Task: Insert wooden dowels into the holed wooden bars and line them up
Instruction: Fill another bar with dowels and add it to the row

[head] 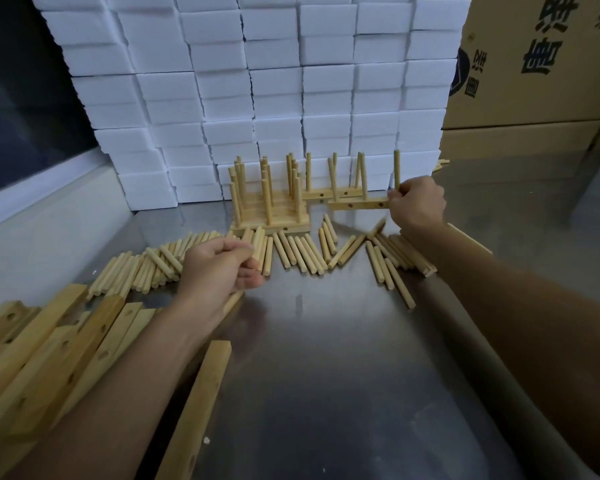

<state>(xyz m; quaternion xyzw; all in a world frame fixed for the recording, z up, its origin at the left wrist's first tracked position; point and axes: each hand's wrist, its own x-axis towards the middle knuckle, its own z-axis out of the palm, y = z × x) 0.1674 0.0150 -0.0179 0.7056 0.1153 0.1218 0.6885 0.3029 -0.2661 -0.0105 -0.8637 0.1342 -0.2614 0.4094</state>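
My right hand (417, 202) grips the right end of a holed wooden bar (359, 204) and the upright dowel (397, 169) standing at that end. Two more dowels rise from this bar. Behind it lies a second bar (329, 194) with upright dowels. To the left, several finished bars (270, 216) stand side by side with their dowels up. My left hand (220, 268) hovers over the loose dowels (293, 251) with its fingers curled round a dowel (234, 301) whose end pokes out below the palm.
Unfilled holed bars (42, 351) are piled at the lower left, and one bar (201, 403) lies alone near the front. White foam blocks (257, 98) are stacked behind the metal table (326, 358). Cardboard boxes (534, 64) stand at the back right.
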